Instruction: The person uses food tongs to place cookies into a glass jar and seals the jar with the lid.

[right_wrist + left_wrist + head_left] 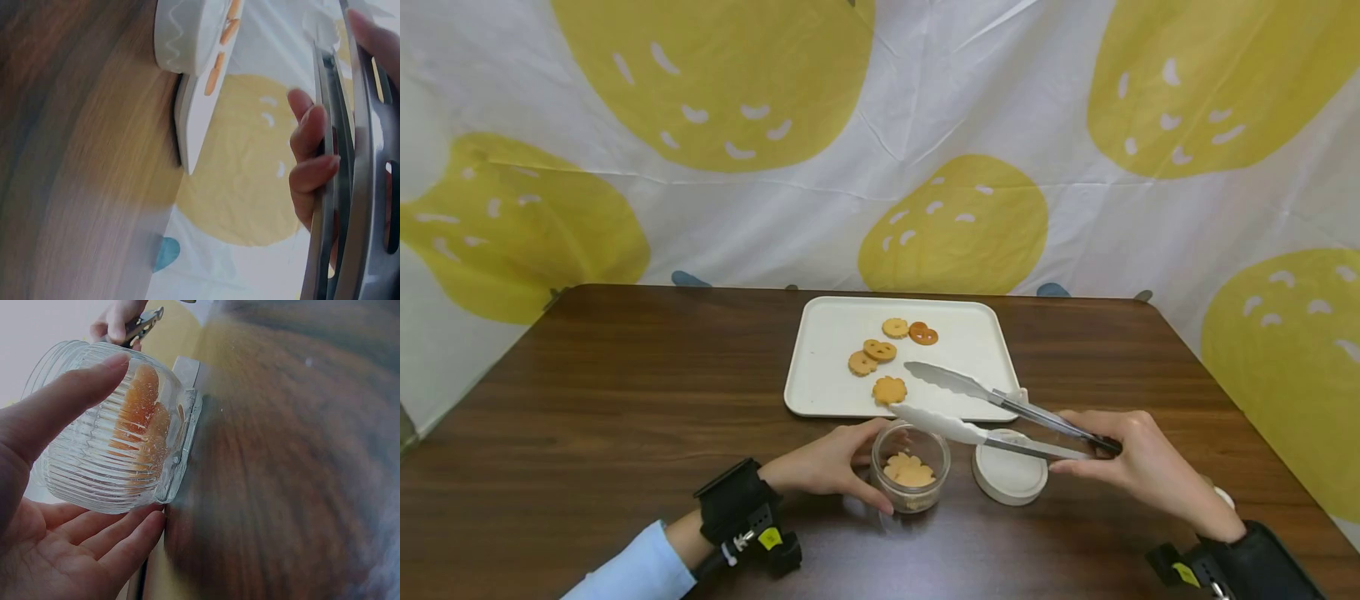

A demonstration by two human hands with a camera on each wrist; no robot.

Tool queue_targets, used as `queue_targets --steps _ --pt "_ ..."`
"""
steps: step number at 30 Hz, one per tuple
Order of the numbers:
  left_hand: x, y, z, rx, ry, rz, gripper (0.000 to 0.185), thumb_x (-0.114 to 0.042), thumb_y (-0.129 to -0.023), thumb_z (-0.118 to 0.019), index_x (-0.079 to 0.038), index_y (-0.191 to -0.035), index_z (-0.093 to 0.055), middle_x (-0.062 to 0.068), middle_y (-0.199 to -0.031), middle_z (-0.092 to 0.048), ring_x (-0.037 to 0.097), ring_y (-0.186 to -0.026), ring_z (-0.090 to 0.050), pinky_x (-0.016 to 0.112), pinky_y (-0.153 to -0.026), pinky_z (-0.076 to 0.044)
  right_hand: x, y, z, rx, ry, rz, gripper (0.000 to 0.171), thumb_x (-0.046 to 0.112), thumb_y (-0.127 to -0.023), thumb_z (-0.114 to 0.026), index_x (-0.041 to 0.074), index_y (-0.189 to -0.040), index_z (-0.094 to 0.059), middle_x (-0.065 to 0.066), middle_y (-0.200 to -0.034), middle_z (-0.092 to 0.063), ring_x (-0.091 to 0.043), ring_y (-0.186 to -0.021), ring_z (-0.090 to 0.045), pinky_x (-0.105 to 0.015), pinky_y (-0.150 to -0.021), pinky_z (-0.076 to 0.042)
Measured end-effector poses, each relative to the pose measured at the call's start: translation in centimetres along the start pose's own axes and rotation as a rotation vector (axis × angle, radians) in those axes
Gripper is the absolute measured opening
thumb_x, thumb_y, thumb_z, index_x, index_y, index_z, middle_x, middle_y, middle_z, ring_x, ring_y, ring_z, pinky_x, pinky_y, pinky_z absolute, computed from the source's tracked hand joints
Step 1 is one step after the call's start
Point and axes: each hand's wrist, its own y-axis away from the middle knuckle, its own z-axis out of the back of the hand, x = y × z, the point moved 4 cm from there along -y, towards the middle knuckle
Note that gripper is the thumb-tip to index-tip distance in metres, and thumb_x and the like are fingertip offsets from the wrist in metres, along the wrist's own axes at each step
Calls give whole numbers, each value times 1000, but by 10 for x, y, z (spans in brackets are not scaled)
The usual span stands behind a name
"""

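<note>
A ribbed glass jar (911, 465) stands on the brown table with flower-shaped cookies inside. My left hand (831, 463) curls round the jar (106, 431), thumb on one side and fingers on the other. My right hand (1138, 462) grips the handle end of metal tongs (981, 408) with white tips. The tongs (350, 181) are spread open, the tips hovering just above the jar mouth and the tray's near edge, holding nothing. Several cookies (880, 350) lie on the white tray (985, 342) beyond the jar.
A white round lid (1009, 477) lies on the table right of the jar. A white cloth with yellow blobs (955, 225) hangs behind the table. The table's far edge (700, 288) runs just behind the tray.
</note>
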Motion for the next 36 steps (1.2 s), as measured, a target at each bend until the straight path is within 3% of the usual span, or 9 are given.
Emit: queue_targets --steps 6,15,28,36 --pt "0 0 1 -5 -27 2 77 -8 -66 -78 0 -129 -34 14 -127 -44 21 -120 -42 21 -95 -38 -13 -9 -1 -34 101 -66 42 20 -60 -81 1 -95 -67 13 -57 -43 3 -50 -34 -11 -42 -29" --pt "-1 0 0 7 -10 1 76 -6 -67 -77 1 -129 -34 16 -128 -43 22 -120 -42 21 -95 -38 -34 -23 -6 -17 218 -136 49 28 -62 -80 -5 -95 -65 -3 -69 -62 -9 -56 -46 -23 -48 -37" --pt "-3 0 0 26 51 -1 78 -2 -67 -75 1 -131 -31 19 -132 -40 25 -124 -37 21 -96 -36 -61 -40 -17 84 224 -315 65 37 -64 -77 -11 -104 -60 -17 -81 -64 -17 -60 -47 -26 -50 -38" --pt "-3 1 0 22 50 12 77 -2 -67 -75 0 -131 -32 17 -132 -40 24 -124 -37 21 -95 -37 -68 -48 -25 102 203 -318 64 33 -64 -78 -12 -106 -59 -22 -86 -64 -18 -59 -47 -27 -49 -39"
